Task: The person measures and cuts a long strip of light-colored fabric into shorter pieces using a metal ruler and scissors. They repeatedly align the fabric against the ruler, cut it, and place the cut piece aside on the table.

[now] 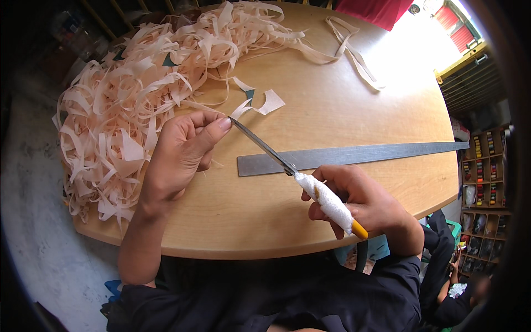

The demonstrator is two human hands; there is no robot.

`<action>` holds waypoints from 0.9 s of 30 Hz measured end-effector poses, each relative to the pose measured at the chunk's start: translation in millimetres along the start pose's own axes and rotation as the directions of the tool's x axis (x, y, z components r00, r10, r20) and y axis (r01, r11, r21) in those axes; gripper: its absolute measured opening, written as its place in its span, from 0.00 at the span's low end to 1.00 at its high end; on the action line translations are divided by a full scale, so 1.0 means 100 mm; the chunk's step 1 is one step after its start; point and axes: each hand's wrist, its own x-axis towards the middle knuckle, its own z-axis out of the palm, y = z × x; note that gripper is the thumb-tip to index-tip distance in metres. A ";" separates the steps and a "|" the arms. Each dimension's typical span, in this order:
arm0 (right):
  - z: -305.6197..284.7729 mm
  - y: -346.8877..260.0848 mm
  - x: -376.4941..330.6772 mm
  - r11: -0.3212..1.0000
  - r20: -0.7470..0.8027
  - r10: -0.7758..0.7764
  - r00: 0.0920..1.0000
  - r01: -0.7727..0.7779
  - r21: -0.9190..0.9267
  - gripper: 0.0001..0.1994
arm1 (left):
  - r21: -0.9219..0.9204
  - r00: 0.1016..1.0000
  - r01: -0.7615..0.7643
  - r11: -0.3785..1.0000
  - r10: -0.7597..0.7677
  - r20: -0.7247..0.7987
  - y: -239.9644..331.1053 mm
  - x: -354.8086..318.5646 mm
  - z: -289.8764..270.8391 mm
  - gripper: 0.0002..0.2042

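Note:
My right hand is wrapped round a pair of scissors, whose handle is bound in white wrapping with a yellow end showing. The long blades look closed or nearly so, and their tip meets the fingertips of my left hand. Thumb and finger of that hand pinch a thin pale peach fabric strip right at the blade tip; most of the pinched part is hidden. Just beyond lies a wider pale offcut beside a small dark green scrap.
A large tangled heap of peach fabric strips covers the left and far side of the wooden table. Across the middle lies a long metal ruler. Shelves of thread spools stand at the right, near another person.

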 end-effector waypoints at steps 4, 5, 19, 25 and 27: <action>-0.02 0.03 0.01 0.999 -0.001 0.034 0.999 -0.034 -0.003 0.18 | 0.033 1.000 0.006 0.999 -0.006 -0.006 0.02 0.00 0.00 0.11; -0.02 0.05 0.02 1.000 -0.029 0.000 1.000 0.000 -0.003 0.17 | 0.035 1.000 0.002 0.999 -0.001 -0.012 0.01 0.00 0.00 0.11; -0.49 0.28 0.21 0.658 -0.714 -0.440 0.544 -0.346 -0.669 0.21 | 0.428 0.908 -0.237 0.872 0.356 -0.222 -0.05 0.04 -0.08 0.06; -0.62 0.32 0.20 0.697 -0.765 -0.402 0.504 -0.374 -0.613 0.22 | 0.384 0.909 -0.259 0.886 0.358 -0.212 -0.08 0.06 0.01 0.06; -0.64 0.34 0.19 0.706 -0.768 -0.389 0.508 -0.372 -0.603 0.20 | 0.384 0.921 -0.226 0.895 0.325 -0.216 -0.08 0.06 0.03 0.07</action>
